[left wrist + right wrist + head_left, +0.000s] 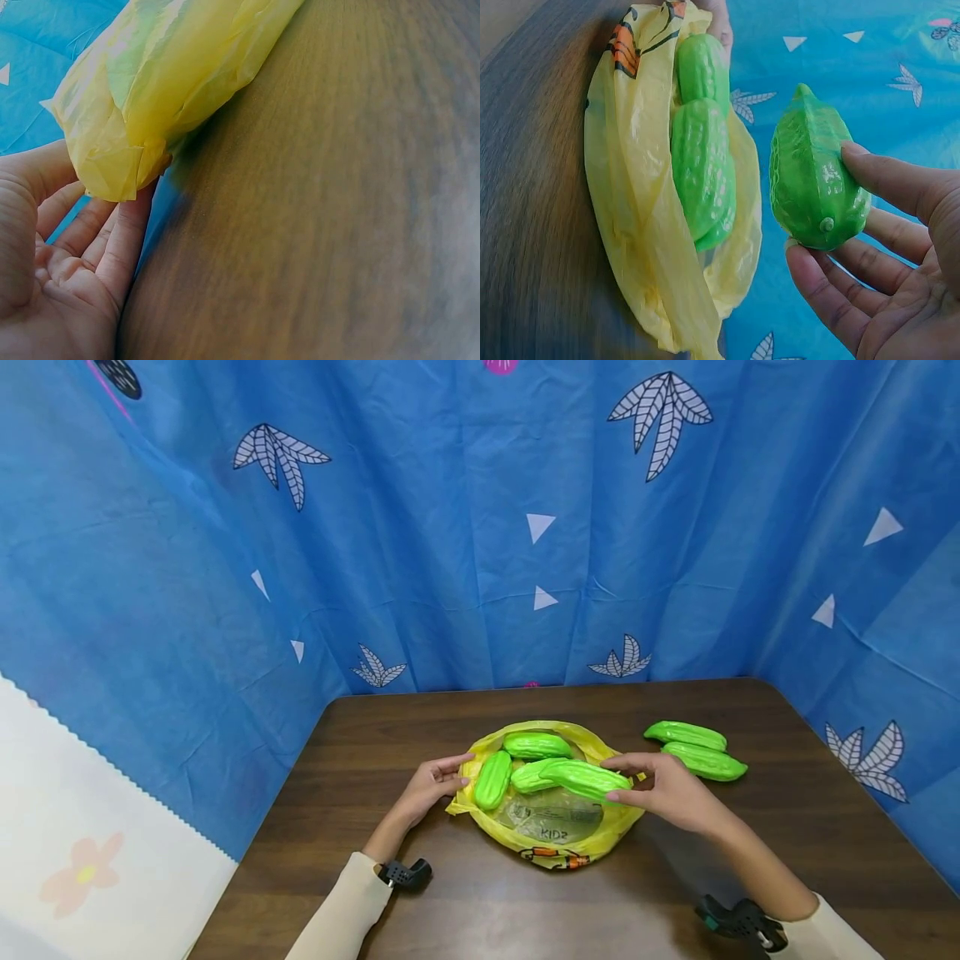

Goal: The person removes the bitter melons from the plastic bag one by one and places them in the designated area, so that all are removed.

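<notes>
A yellow plastic bag [498, 832] lies spread open on the table, with several bright green, ridged bitter gourds inside, one standing along its left side [492, 781]. My left hand [427, 789] pinches the bag's left edge between thumb and fingers; the left wrist view shows the crumpled yellow plastic [172, 82] in that grip. Over the bag's right half, my right hand [675, 793] holds another bitter gourd [588, 779] by one end. In the right wrist view, thumb and fingertips press on opposite sides of this gourd [814, 176], apart from the bag.
Two more bitter gourds lie side by side on the dark wooden table [570, 918], right of the bag: a rear one [686, 735] and a front one [705, 762]. A blue patterned curtain [420, 527] hangs behind the table and along its sides.
</notes>
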### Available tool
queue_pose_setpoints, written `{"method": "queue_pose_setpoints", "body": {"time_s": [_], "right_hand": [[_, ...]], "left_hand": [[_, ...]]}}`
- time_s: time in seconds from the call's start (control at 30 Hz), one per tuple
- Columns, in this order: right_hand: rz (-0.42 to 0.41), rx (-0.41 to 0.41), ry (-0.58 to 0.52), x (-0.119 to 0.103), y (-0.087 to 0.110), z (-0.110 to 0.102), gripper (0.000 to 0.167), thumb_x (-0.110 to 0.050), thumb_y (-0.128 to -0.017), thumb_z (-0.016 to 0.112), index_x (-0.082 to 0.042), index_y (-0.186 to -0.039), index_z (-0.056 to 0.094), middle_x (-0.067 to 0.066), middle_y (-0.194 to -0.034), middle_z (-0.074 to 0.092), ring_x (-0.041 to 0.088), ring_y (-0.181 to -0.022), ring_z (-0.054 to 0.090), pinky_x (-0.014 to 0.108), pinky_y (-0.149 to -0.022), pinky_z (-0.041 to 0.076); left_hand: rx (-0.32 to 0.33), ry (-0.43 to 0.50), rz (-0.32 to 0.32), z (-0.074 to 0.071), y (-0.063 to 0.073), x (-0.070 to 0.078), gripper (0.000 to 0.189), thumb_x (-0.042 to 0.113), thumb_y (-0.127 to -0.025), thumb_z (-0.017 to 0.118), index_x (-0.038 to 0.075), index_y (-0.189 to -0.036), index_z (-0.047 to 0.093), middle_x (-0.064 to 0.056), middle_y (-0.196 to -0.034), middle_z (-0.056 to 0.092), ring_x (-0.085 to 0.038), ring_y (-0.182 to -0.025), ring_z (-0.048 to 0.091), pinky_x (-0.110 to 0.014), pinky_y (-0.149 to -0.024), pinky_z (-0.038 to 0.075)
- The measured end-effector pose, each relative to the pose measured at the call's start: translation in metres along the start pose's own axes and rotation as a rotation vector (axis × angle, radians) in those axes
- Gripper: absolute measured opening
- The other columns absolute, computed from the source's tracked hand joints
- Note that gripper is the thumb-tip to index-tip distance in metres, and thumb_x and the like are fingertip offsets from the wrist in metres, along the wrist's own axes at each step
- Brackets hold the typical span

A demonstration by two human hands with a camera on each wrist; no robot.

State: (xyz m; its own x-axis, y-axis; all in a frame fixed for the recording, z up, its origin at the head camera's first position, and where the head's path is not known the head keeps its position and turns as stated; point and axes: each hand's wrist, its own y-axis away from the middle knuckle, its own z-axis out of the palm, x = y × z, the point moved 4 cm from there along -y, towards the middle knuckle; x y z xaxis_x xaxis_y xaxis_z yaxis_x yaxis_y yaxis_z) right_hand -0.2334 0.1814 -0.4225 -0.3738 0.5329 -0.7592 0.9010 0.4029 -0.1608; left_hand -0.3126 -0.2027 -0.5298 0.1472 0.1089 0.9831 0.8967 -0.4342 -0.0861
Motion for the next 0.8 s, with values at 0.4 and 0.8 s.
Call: {"method": "queue_pose_setpoints", "body": {"time_s": [0.4,0.8], "right_hand": [[0.013,0.044,-0.019,0.015,0.015,-0.016,0.043,-0.029,-0.088,0.081,-0.011,-0.126,0.071,0.011,-0.125,0.069,0.02,-0.101,0.069,0.031,-0.073,0.059],[0.099,0.05,-0.06,0.029,0.033,-0.028,0.052,-0.027,-0.089,0.08,-0.003,-0.132,0.066,0.015,-0.127,0.067,0.016,-0.104,0.068,0.029,-0.073,0.059]], "left_hand": [[0.003,-0.004,-0.005,-0.001,-0.001,0.002,0.049,0.01,-0.097,0.068,0.003,-0.144,0.056,-0.019,-0.135,0.062,-0.012,-0.087,0.068,-0.024,-0.074,0.058],[-0.008,0.03,-0.013,0.001,0.0,0.0,0.049,0.008,-0.097,0.068,0.0,-0.144,0.055,-0.022,-0.139,0.059,-0.014,-0.095,0.07,-0.027,-0.078,0.059]]}}
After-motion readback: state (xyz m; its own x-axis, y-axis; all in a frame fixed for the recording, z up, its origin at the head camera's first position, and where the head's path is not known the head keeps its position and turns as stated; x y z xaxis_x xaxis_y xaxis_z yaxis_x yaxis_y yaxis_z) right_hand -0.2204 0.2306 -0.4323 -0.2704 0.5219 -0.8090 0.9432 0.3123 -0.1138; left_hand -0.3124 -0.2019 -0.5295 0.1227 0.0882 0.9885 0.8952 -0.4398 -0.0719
